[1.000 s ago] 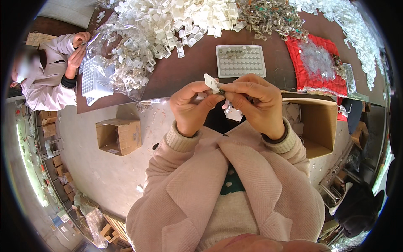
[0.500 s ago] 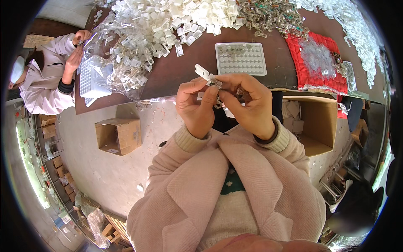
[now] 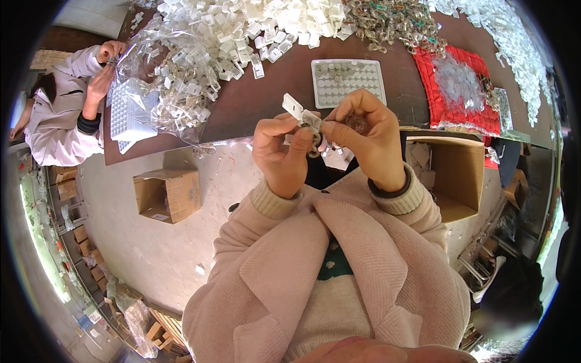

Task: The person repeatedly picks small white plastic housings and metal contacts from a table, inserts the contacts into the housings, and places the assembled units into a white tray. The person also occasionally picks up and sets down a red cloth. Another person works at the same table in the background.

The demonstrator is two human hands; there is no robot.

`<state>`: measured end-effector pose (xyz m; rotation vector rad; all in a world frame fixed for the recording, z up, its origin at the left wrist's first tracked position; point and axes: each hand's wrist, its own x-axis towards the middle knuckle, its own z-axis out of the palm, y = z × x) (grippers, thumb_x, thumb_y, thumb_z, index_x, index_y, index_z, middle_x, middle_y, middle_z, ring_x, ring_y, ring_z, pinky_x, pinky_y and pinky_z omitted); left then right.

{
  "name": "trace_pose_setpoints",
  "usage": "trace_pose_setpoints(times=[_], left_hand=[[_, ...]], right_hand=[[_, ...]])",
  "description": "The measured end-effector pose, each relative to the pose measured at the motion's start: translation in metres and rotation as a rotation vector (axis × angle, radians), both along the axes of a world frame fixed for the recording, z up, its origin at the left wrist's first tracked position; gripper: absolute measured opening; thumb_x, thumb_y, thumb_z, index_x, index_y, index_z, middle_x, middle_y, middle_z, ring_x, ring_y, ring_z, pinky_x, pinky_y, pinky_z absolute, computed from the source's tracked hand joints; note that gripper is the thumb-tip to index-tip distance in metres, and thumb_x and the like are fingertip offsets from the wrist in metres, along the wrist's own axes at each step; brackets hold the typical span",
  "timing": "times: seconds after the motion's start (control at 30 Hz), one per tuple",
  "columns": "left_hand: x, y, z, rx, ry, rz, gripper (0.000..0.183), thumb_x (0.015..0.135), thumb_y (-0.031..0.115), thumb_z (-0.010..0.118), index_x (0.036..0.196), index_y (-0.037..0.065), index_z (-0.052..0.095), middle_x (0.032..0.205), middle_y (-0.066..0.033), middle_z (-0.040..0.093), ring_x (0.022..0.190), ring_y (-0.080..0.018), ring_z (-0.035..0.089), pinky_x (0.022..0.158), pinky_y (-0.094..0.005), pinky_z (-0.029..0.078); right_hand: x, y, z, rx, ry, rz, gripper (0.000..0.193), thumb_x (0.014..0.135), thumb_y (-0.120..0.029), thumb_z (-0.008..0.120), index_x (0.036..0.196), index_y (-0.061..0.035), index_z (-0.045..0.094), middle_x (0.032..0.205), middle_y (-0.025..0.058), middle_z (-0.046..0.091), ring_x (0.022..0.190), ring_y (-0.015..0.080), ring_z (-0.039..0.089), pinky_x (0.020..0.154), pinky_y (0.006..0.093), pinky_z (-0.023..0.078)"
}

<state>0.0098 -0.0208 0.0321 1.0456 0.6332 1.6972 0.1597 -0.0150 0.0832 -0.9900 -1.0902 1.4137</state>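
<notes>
In front of my chest, above the table's near edge, my left hand (image 3: 282,158) pinches a small hinged white plastic case (image 3: 293,106) between thumb and fingers. Its lid-like flap points up and away. Next to my left thumb hangs a small clear ring-shaped part (image 3: 315,143); how it joins the case is hidden. My right hand (image 3: 376,145) is closed, its thumb and forefinger tips at the case's right side. A round, clear brownish plastic piece (image 3: 357,124) sits within its curled fingers. Beyond my hands lies a white tray (image 3: 349,95) of small pockets, some of the far ones filled.
White plastic pieces (image 3: 242,36) and clear brownish parts (image 3: 387,24) lie heaped at the back. A red cloth (image 3: 426,78) with clear bits is at right. Stacked trays (image 3: 130,115) and a co-worker (image 3: 66,115) are at left. Cardboard boxes (image 3: 175,196) stand below the table.
My right hand has shifted right and turned, so the round brownish piece shows more plainly in its fingers. My left hand stays nearly in place with the white case. The co-worker has moved slightly left.
</notes>
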Motion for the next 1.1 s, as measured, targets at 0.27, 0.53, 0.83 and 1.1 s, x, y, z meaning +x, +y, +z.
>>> trace_pose_setpoints(times=[0.27,0.53,0.83,1.1], left_hand=[[-0.001,-0.003,0.001,-0.231,-0.338,-0.145,0.017,0.094,0.001,0.065,0.107,0.006,0.055,0.099,-0.0100,0.068,0.070,-0.0101,0.059,0.063,-0.0231,0.049],[-0.011,0.008,-0.012,-0.391,-0.237,-0.307,0.012,0.100,0.005,0.058,0.111,0.009,0.056,0.103,-0.0132,0.069,0.076,-0.0105,0.065,0.047,-0.0187,0.038],[-0.015,0.017,-0.018,-0.552,-0.360,-0.271,0.014,0.098,0.006,0.060,0.112,0.010,0.057,0.104,-0.0141,0.070,0.077,-0.0130,0.068,0.042,-0.0166,0.032],[-0.022,0.019,-0.019,-0.544,-0.314,-0.262,0.012,0.098,0.010,0.062,0.110,0.009,0.060,0.104,-0.0157,0.070,0.073,-0.0079,0.064,0.042,-0.0144,0.032]], right_hand=[[-0.015,-0.007,-0.011,0.232,-0.169,-0.059,0.024,0.082,0.003,0.073,0.104,-0.0039,0.069,0.084,0.0025,0.068,0.075,0.0108,0.065,0.065,0.0236,0.049],[0.013,0.004,-0.012,0.465,-0.596,-0.089,0.025,0.086,-0.003,0.070,0.111,-0.0026,0.072,0.101,0.0151,0.069,0.092,0.0268,0.068,0.080,0.0319,0.053],[0.015,0.062,-0.054,0.485,-1.138,-0.331,0.012,0.087,-0.006,0.068,0.099,-0.0080,0.071,0.090,0.0112,0.067,0.077,0.0310,0.067,0.066,0.0380,0.053],[0.009,0.066,-0.057,0.388,-1.128,-0.256,0.010,0.087,-0.008,0.064,0.097,-0.0081,0.066,0.088,0.0096,0.063,0.077,0.0323,0.065,0.066,0.0415,0.053]])
